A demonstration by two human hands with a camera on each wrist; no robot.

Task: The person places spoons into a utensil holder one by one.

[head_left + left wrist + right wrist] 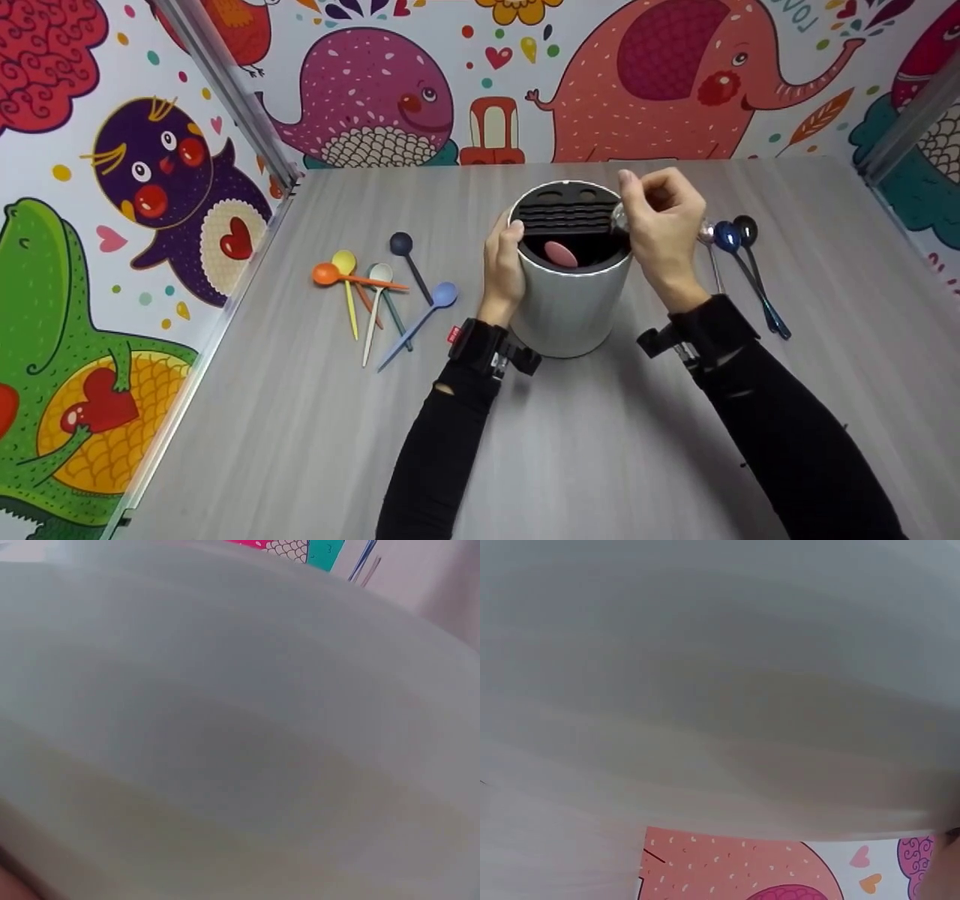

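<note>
A white cylindrical utensil holder (566, 315) with a black slotted insert (566, 217) in its top stands upright on the table. My left hand (502, 266) grips its left side, thumb at the rim. At the right of the rim, my right hand (667, 225) pinches a shiny silver spoon (619, 218); its rounded end shows beside the fingers, and the rest is hidden. A pink spoon head (560, 253) shows inside the holder's front opening. The holder's pale wall (240, 720) fills most of the left wrist view, and a blurred pale wall (720, 690) fills the right one.
Left of the holder lie several coloured spoons, among them an orange spoon (326, 274), a dark navy spoon (401, 244) and a periwinkle spoon (444, 295). To the right are a blue metallic spoon (727, 236), a black spoon (746, 229) and a silver one (706, 234). Cartoon-printed panels border the table.
</note>
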